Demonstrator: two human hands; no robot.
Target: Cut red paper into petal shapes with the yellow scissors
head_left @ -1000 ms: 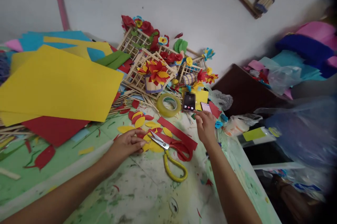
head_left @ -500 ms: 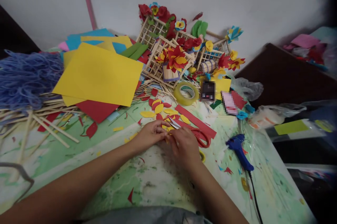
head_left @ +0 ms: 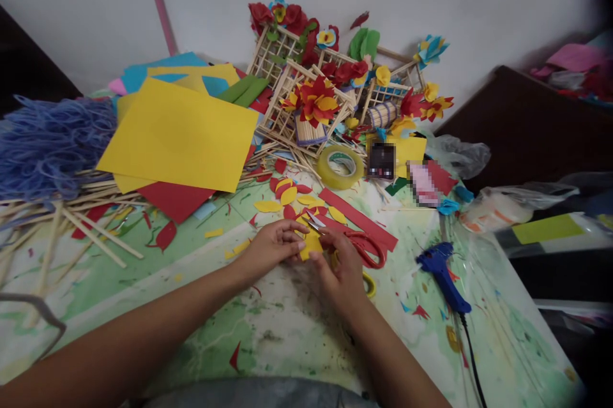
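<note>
My left hand [head_left: 278, 243] pinches a small piece of yellow paper [head_left: 312, 244] by its left side. At the right edge of that paper, my right hand [head_left: 341, 262] has its thumb on the lower corner and its forefinger curved above. Scissors with red handles [head_left: 371, 248] lie just beyond my right hand, their blades pointing left past the fingertips. Behind my hands is a loose group of red and yellow paper petals [head_left: 286, 194]. Red paper strips [head_left: 361, 219] lie near the scissors. A small yellow ring-shaped thing [head_left: 368, 285] is partly hidden beside my right wrist.
A blue glue gun [head_left: 444, 277] with a black cord lies on the right. A tape roll [head_left: 341, 166] sits before stick frames with paper flowers [head_left: 318, 101]. To the left are yellow sheets [head_left: 179, 133], wooden sticks [head_left: 96, 235] and blue-purple string [head_left: 52, 146].
My fingers have parted a little, and the yellow paper between them shows more of its face. My right forefinger has lifted away from the thumb. The view has shifted slightly.
</note>
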